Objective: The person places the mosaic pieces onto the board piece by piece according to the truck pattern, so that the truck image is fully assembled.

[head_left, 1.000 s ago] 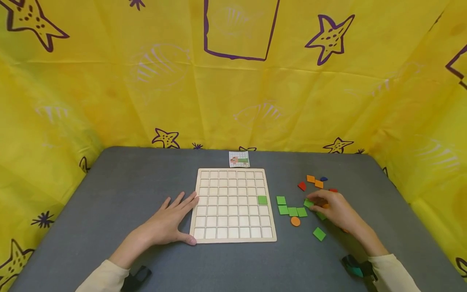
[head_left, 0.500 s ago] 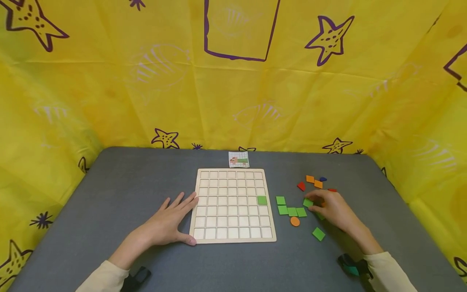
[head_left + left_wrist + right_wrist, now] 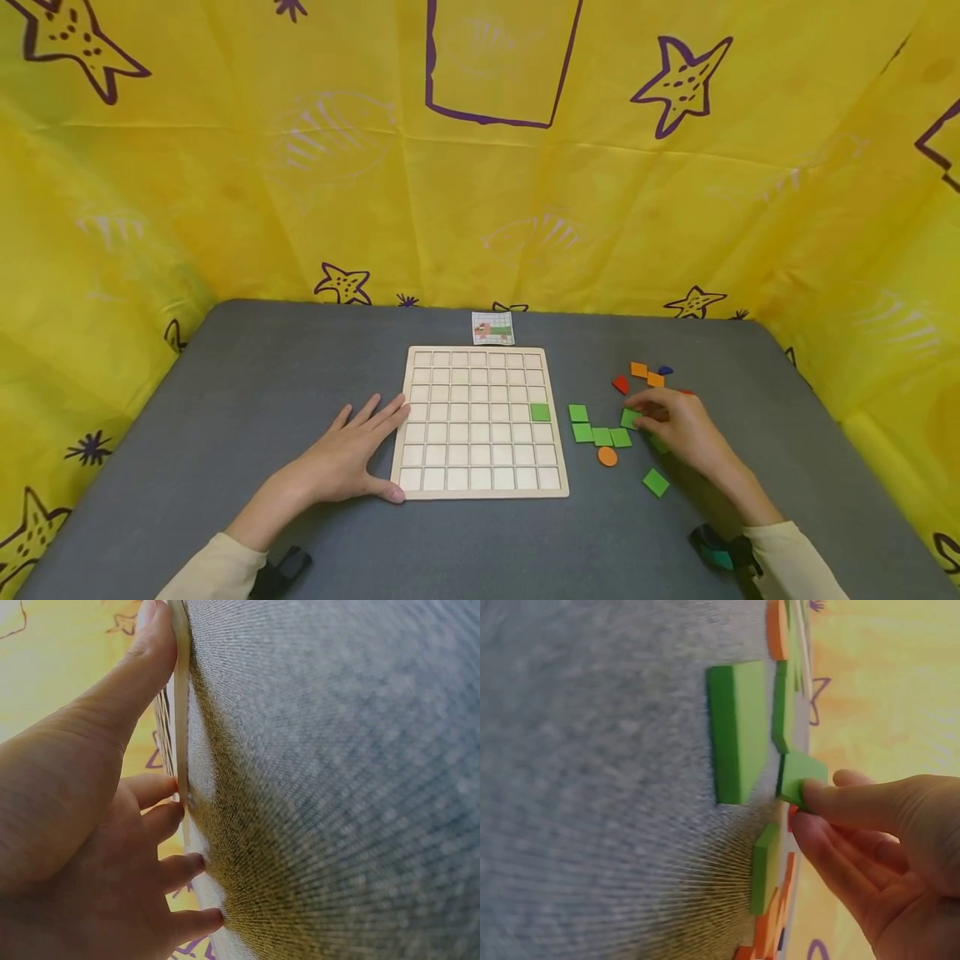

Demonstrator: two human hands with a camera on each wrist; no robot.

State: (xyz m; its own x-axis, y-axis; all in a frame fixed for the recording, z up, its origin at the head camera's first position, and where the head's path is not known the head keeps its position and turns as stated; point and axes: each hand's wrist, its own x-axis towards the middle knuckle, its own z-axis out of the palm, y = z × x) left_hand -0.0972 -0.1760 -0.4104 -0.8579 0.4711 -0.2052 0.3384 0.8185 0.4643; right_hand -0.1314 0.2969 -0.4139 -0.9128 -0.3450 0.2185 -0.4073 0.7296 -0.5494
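At the middle of the grey tabletop (image 3: 480,550) lies a pale wooden board (image 3: 480,507) divided into seven rows of seven square cells. One seated green tile (image 3: 540,412) occupies the fourth row, rightmost column. Left hand (image 3: 341,461): fingers spread, gripping nothing, thumb and fingertips against the board's left edge. Right hand (image 3: 681,423): thumb and fingers pinch a held green tile (image 3: 629,418), to the right of the board and well apart from it; whether this tile touches the tabletop cannot be told.

Between the held tile and the board lies a group of four green tiles (image 3: 602,437), in the direct way, with an orange disc (image 3: 607,457) just beside their near edge. Nearer the person is a lone green tile (image 3: 656,482), set askew. A partly covered green tile (image 3: 660,445) sits beneath the right hand, which also hides part of a red piece (image 3: 686,392). Beyond the hand are a red triangular piece (image 3: 621,384), two orange squares (image 3: 638,369) and a small blue piece (image 3: 665,371). Past the board's far edge is a printed card (image 3: 492,328); behind, a yellow cloth (image 3: 480,183) bears starfish and fish outlines.
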